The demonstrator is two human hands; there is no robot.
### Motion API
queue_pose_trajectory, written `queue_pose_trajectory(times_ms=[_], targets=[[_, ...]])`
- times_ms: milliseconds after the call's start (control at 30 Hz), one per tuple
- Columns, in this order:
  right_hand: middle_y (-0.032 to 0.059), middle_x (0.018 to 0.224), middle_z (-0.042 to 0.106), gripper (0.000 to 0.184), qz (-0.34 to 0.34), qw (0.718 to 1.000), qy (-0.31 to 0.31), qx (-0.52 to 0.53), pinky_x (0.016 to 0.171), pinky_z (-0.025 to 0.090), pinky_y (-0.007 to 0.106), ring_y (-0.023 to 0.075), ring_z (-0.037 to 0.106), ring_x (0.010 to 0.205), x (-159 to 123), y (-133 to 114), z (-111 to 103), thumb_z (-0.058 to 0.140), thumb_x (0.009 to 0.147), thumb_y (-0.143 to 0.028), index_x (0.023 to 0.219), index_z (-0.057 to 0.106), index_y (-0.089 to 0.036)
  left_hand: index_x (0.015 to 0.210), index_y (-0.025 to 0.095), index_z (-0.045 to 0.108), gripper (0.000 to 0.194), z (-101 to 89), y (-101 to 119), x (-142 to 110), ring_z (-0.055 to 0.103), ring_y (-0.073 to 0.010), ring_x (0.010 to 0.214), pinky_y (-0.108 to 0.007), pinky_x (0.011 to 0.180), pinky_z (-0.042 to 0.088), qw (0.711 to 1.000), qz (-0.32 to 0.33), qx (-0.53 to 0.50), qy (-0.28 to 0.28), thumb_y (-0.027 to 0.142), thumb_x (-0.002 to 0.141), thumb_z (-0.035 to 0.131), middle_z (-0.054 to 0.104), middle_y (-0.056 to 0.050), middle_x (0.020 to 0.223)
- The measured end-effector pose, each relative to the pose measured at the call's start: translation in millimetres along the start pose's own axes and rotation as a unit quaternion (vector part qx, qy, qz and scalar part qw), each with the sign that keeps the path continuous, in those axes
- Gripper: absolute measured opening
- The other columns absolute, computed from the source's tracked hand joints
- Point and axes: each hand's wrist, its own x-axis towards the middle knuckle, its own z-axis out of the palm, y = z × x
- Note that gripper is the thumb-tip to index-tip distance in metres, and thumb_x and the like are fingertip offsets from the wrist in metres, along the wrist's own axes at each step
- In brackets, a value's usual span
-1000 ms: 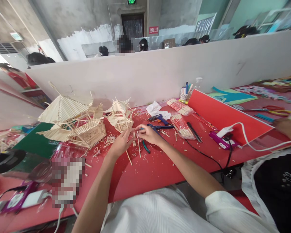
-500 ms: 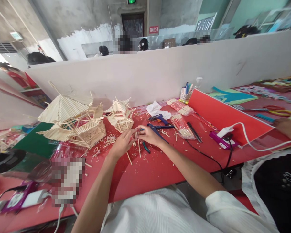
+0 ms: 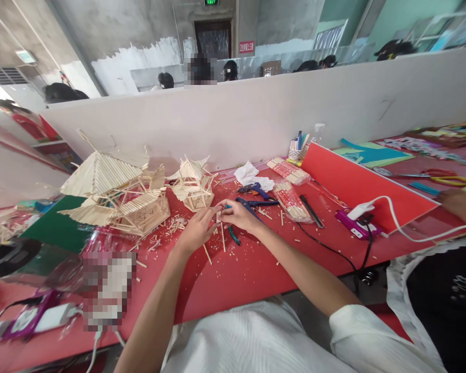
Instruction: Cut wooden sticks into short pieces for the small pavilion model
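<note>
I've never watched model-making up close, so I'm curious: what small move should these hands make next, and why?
Perhaps a gentle nudge with the fingertips to line up the small wooden piece: the left hand and right hand meet around it. The fingers partly hide it, so its fit is unclear.

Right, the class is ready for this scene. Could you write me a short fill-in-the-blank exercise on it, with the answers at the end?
1. The left hand and right hand are above a table coloured ____.
2. From the wearer's view, the larger stick model stands to the ____ of the smaller stick model.
3. The crumpled tissue is coloured ____.
4. The power strip on the right is coloured ____.

Missing words: red; left; white; purple.
</note>
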Motion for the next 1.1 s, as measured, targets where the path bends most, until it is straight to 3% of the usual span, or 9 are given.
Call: queue_pose_trajectory(times_ms=[400,633,1100], targets=[[0.0018,0.082,0.072,0.042,0.021,1.0,-0.012,-0.002,0.061,0.056,0.025,0.0164,0.07,0.072,-1.5,-4.7,-0.3,0.082,0.072,-0.037,0.102,0.058,-0.02,0.132,0.022,0.053,0.038,-1.7,2.4,0.5,0.065,-0.0246,0.116,-0.042,0.102,0.05,0.999,-0.018,0.014,0.023,0.025,0.095,0.059,0.068,-0.012,0.12],[-0.0008,0.076,0.07,0.045,-0.006,1.0,0.025,0.011,0.058,0.054,0.025,0.0124,0.064,0.058,0.3,-1.7,-0.9,0.085,0.069,-0.04,0.099,0.06,-0.02,0.131,0.022,0.053,0.039,-0.8,3.1,-0.1,0.065,-0.0256,0.114,-0.043,0.1,0.051,0.999,-0.011,0.023,0.019,0.027,0.094,0.062,0.068,-0.011,0.119],[-0.0013,0.074,0.069,0.046,-0.01,1.0,0.027,-0.002,0.056,0.049,0.024,0.0122,0.06,0.055,3.1,5.0,-6.0,0.085,0.07,-0.042,0.102,0.061,-0.019,0.131,0.024,0.053,0.038,-1.7,1.3,-0.9,0.065,-0.0248,0.115,-0.043,0.101,0.05,1.0,-0.015,0.007,0.019,0.028,0.094,0.061,0.069,-0.011,0.12]])
